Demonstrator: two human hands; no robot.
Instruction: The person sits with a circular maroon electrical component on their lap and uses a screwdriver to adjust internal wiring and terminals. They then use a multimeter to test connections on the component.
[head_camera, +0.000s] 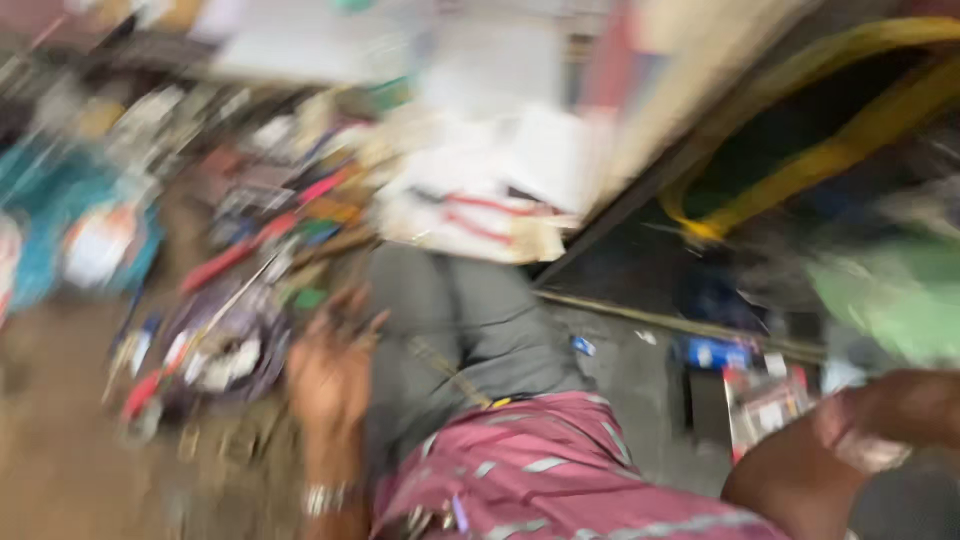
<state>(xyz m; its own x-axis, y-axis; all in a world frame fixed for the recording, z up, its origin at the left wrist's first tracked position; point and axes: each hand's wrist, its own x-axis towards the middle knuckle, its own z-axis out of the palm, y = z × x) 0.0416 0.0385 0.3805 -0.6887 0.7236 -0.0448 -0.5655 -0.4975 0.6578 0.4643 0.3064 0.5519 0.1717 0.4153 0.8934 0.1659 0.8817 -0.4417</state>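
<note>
My left hand (330, 375) hovers, fingers loosely spread, beside scattered tools (215, 345); my right hand (880, 425), blurred, grip unclear.

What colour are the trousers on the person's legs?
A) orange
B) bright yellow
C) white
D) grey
D: the legs stretched out on the floor are in grey trousers, beside the left hand and above the striped maroon shirt.
</note>
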